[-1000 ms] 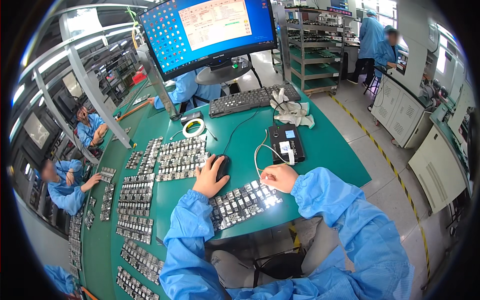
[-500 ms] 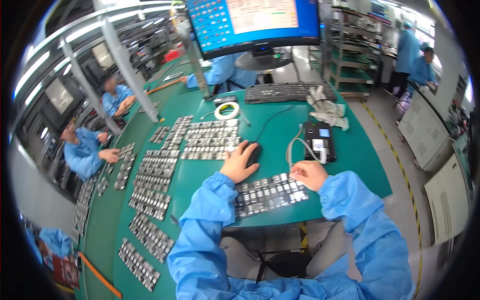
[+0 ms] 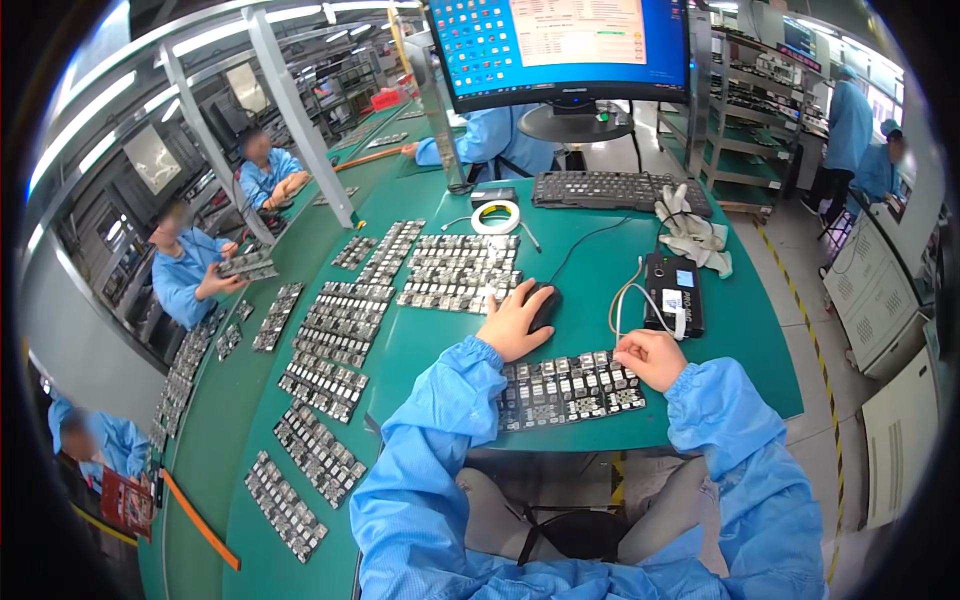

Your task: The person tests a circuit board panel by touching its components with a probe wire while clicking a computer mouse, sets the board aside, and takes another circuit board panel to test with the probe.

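Observation:
My left hand (image 3: 517, 324) rests over the black computer mouse (image 3: 545, 306), its fingers curled along the mouse's side and top. Right in front of me lies a panel of small circuit boards (image 3: 570, 390), with rows of dark and silvery parts. At its upper right corner my right hand (image 3: 650, 359) is closed in a pinch on the end of a thin pale cable (image 3: 620, 318). That cable loops up to a black box with a small lit screen (image 3: 674, 294). The fingers hide the cable's tip, so whether it touches a board I cannot tell.
Several more board panels (image 3: 345, 322) cover the green table's left side. Behind the mouse are a tape roll (image 3: 495, 217), a keyboard (image 3: 600, 190), grey-white gloves (image 3: 692, 236) and a monitor (image 3: 560, 60). Co-workers sit along the left; one holds a panel (image 3: 247, 266).
The whole view has shifted, so the table appears farther right. My hands keep their places at the mouse and the panel's corner. A co-worker on the left has lifted a board panel.

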